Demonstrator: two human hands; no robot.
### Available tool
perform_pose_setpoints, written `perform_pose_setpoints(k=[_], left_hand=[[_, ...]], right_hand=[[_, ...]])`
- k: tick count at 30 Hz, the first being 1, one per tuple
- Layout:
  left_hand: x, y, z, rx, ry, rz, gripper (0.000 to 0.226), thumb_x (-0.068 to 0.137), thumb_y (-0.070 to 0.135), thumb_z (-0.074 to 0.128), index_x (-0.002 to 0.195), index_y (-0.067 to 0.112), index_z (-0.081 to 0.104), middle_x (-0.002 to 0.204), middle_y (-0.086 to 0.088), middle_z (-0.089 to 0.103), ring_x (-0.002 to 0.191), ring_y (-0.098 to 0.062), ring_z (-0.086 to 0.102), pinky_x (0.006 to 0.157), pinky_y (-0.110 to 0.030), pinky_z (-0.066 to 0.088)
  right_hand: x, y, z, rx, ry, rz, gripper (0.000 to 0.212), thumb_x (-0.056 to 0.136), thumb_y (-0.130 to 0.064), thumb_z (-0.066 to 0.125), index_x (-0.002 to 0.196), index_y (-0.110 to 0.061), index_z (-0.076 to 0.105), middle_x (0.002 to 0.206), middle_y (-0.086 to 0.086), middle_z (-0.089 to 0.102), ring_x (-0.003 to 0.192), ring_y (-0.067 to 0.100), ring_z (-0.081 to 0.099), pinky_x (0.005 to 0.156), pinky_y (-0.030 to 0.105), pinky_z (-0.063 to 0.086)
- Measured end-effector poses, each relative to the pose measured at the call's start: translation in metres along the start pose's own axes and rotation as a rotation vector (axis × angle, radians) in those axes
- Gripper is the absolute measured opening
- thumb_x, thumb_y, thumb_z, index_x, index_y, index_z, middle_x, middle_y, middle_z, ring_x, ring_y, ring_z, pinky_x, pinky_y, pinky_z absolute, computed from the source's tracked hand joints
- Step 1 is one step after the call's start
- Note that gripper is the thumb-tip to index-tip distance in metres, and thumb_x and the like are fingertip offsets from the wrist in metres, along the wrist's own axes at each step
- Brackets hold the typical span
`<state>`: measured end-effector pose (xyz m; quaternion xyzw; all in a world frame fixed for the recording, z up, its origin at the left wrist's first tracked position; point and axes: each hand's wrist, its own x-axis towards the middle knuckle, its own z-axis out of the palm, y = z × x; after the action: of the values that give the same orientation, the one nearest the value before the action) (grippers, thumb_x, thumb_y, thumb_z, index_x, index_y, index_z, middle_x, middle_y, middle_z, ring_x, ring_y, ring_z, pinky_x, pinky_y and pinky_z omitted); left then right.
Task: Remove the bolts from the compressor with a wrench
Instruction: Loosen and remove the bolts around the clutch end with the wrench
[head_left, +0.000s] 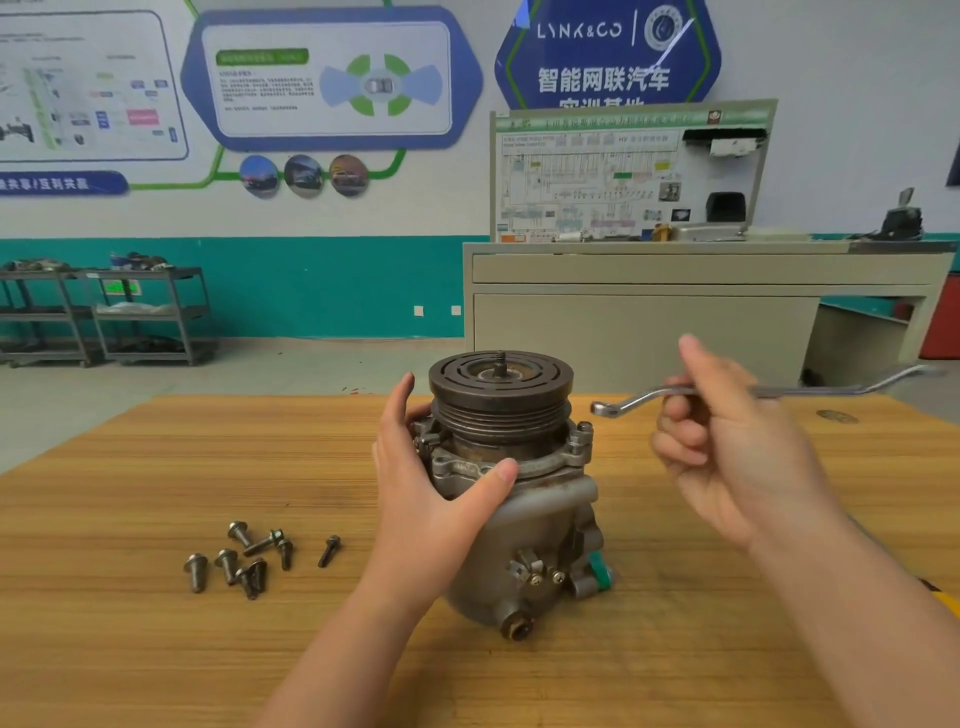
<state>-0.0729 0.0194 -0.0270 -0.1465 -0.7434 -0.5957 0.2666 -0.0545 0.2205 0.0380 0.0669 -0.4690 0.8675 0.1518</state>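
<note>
Wooden workbench (130, 467) is supporting the upright compressor (514, 499) (loose bolts (244, 561) lying beside). Left hand (431, 483) is gripping its housing; right hand (727, 457) is pinching the offset ring wrench (644, 397) aloft.

- A white wall (831, 78) with a teal lower band (311, 286) carries blue and green posters (332, 78).
- A grey floor (260, 369) lies beyond the wooden table (156, 467).
- Two dark metal shelf carts (104, 312) stand at the left.
- A beige cabinet (675, 312) bears an upright wiring-diagram board (597, 176).
</note>
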Motion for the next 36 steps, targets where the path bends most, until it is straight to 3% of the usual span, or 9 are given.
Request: perform_pose_setpoints(k=[5, 11, 15, 18, 20, 23, 29, 33, 36], left_hand=[[0.001, 0.000, 0.001, 0.015, 0.009, 0.004, 0.089, 0.053, 0.067, 0.068, 0.120, 0.079, 0.009, 0.135, 0.019, 0.037, 0.131, -0.010, 0.038, 0.111, -0.040, 0.034], [0.000, 0.000, 0.002, 0.013, 0.019, 0.012, 0.088, 0.055, 0.066, 0.068, 0.122, 0.076, 0.012, 0.136, 0.014, 0.039, 0.131, -0.012, 0.039, 0.112, -0.046, 0.035], [0.000, 0.000, 0.001, 0.000, 0.017, 0.018, 0.090, 0.056, 0.064, 0.069, 0.126, 0.071, 0.014, 0.138, 0.011, 0.039, 0.132, -0.013, 0.039, 0.111, -0.048, 0.036], [0.000, 0.000, 0.001, -0.001, 0.007, 0.008, 0.091, 0.055, 0.063, 0.068, 0.127, 0.069, 0.014, 0.138, 0.011, 0.039, 0.131, -0.014, 0.041, 0.111, -0.047, 0.036], [0.001, 0.000, 0.000, -0.010, -0.013, 0.001, 0.091, 0.054, 0.062, 0.069, 0.125, 0.070, 0.013, 0.138, 0.011, 0.039, 0.131, -0.013, 0.042, 0.111, -0.045, 0.036], [0.003, 0.000, -0.004, -0.036, -0.058, -0.016, 0.093, 0.051, 0.063, 0.072, 0.121, 0.075, 0.011, 0.139, 0.013, 0.038, 0.129, -0.009, 0.043, 0.109, -0.034, 0.037], [0.014, -0.007, -0.014, -0.070, -0.148, -0.056, 0.103, 0.051, 0.062, 0.075, 0.135, 0.065, 0.016, 0.143, 0.025, 0.036, 0.129, 0.003, 0.041, 0.103, -0.024, 0.037], [0.020, -0.010, -0.018, -0.103, -0.199, -0.064, 0.105, 0.052, 0.062, 0.076, 0.140, 0.059, 0.017, 0.127, 0.050, 0.034, 0.110, 0.031, 0.038, 0.079, 0.001, 0.039], [0.020, -0.009, -0.017, -0.106, -0.202, -0.075, 0.090, 0.056, 0.058, 0.076, 0.126, 0.070, 0.020, 0.111, 0.059, 0.034, 0.100, 0.035, 0.040, 0.071, 0.006, 0.038]], right_hand=[[-0.014, 0.004, 0.007, -0.476, 0.007, -0.481, 0.040, 0.090, -0.026, 0.066, 0.054, -0.021, 0.050, 0.050, 0.005, 0.060, 0.035, 0.010, 0.049, 0.036, 0.017, 0.036], [-0.030, 0.025, 0.018, -0.639, 0.051, -0.678, 0.041, 0.087, -0.034, 0.064, 0.059, -0.008, 0.050, 0.052, 0.004, 0.061, 0.040, 0.012, 0.057, 0.044, 0.019, 0.044], [-0.037, 0.030, 0.024, -0.915, 0.007, -0.874, 0.042, 0.095, -0.019, 0.061, 0.058, -0.005, 0.051, 0.045, 0.000, 0.050, 0.041, 0.014, 0.052, 0.044, 0.033, 0.042], [-0.044, 0.032, 0.029, -1.081, -0.014, -0.980, 0.038, 0.093, -0.016, 0.059, 0.057, -0.011, 0.045, 0.047, -0.008, 0.039, 0.039, 0.009, 0.040, 0.038, 0.018, 0.031], [-0.045, 0.031, 0.026, -1.035, -0.002, -0.874, 0.040, 0.095, -0.019, 0.059, 0.058, -0.012, 0.044, 0.047, -0.007, 0.041, 0.041, 0.009, 0.042, 0.040, 0.016, 0.033], [-0.041, 0.024, 0.016, -0.640, 0.023, -0.490, 0.031, 0.088, -0.018, 0.067, 0.060, -0.016, 0.055, 0.053, 0.005, 0.060, 0.040, 0.010, 0.054, 0.038, 0.022, 0.042], [0.013, 0.007, -0.003, -0.059, -0.076, 0.374, 0.017, 0.060, -0.015, 0.075, 0.062, -0.012, 0.058, 0.051, 0.000, 0.051, 0.034, 0.002, 0.041, 0.029, 0.012, 0.030], [0.036, 0.029, 0.001, 0.090, -0.122, 0.329, 0.022, 0.069, -0.021, 0.072, 0.066, -0.012, 0.052, 0.047, -0.002, 0.047, 0.031, 0.002, 0.037, 0.028, 0.012, 0.027], [0.035, 0.038, 0.000, 0.313, -0.082, 0.166, 0.024, 0.074, -0.031, 0.071, 0.058, -0.016, 0.061, 0.048, -0.005, 0.049, 0.031, 0.001, 0.038, 0.029, 0.012, 0.028]])
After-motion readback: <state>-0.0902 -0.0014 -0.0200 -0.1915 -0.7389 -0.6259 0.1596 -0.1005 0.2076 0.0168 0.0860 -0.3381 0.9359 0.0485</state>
